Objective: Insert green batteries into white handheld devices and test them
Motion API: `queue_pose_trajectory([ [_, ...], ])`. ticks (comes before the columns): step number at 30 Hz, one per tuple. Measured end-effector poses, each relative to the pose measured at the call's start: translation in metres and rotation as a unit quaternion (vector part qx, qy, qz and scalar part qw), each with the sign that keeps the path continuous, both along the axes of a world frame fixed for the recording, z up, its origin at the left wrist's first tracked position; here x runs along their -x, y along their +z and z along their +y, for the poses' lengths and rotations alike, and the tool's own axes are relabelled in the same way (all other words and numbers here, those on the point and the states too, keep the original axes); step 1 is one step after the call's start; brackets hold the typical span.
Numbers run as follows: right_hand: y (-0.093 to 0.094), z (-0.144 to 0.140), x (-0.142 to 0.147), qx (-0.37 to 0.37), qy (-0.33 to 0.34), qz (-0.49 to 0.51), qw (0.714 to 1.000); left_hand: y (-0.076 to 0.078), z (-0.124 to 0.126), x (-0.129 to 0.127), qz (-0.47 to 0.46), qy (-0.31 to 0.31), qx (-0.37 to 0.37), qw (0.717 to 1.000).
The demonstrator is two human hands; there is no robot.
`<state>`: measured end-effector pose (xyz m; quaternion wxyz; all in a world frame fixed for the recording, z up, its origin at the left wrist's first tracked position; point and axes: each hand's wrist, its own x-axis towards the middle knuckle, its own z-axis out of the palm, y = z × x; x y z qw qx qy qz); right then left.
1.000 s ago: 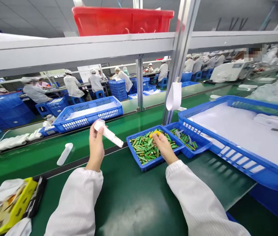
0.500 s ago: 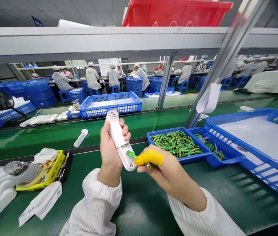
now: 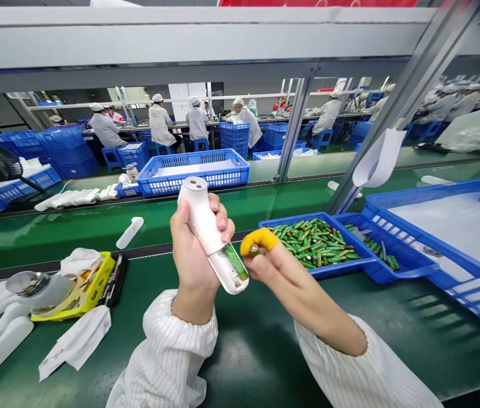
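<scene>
The left hand (image 3: 195, 269) curls its fingers firmly round one white device (image 3: 201, 221); one green battery (image 3: 235, 262), its print too small to read, lies in the compartment below them. Just right, the right hand (image 3: 276, 263), one finger in a yellow cover (image 3: 263, 239), pinches a second battery (image 3: 254, 249) beside a blue tray (image 3: 345, 268).

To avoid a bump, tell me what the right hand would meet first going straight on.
Probably the white device in the left hand, or that hand's fingertips on its near side; the depth is unclear.
</scene>
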<state>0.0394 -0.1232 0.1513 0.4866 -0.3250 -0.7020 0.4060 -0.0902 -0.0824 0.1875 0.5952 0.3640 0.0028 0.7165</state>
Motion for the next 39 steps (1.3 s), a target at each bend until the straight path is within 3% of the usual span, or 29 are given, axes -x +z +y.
queue_pose_trajectory([
  [6, 0.012, -0.008, -0.012, -0.160, -0.109, -0.034, 0.980, 0.000, 0.003, 0.000, 0.014, 0.017, 0.013, 1.000],
  [9, 0.013, -0.006, -0.010, -0.142, -0.161, 0.011, 0.977, 0.001, 0.003, -0.001, 0.015, 0.028, 0.013, 0.999],
  [13, 0.005, -0.003, -0.002, -0.094, -0.114, 0.060, 0.987, -0.001, -0.001, -0.008, 0.014, 0.044, 0.012, 0.999],
  [20, -0.003, -0.001, 0.006, -0.214, -0.154, -0.080, 0.961, -0.009, -0.003, -0.015, 0.055, 0.037, 0.065, 0.996],
  [23, -0.001, -0.002, 0.006, -0.266, -0.150, -0.123, 0.944, -0.008, 0.000, -0.013, 0.032, 0.068, 0.053, 0.996],
  [27, -0.003, 0.002, 0.007, -0.335, -0.226, -0.107, 0.909, -0.008, 0.004, -0.011, 0.031, 0.072, 0.008, 0.997],
  [29, -0.003, 0.006, 0.004, -0.320, -0.254, -0.083, 0.909, -0.008, 0.006, -0.010, 0.054, 0.034, -0.026, 0.998],
  [32, -0.001, 0.008, -0.003, -0.228, -0.259, -0.025, 0.938, -0.009, 0.007, -0.008, 0.118, -0.025, -0.068, 0.990],
  [35, 0.006, 0.006, -0.008, -0.127, -0.194, 0.035, 0.972, -0.011, 0.006, -0.006, 0.191, -0.040, -0.066, 0.979],
  [39, 0.015, 0.001, -0.010, -0.062, -0.113, 0.095, 0.987, -0.011, 0.005, -0.003, 0.224, -0.013, -0.068, 0.972],
])
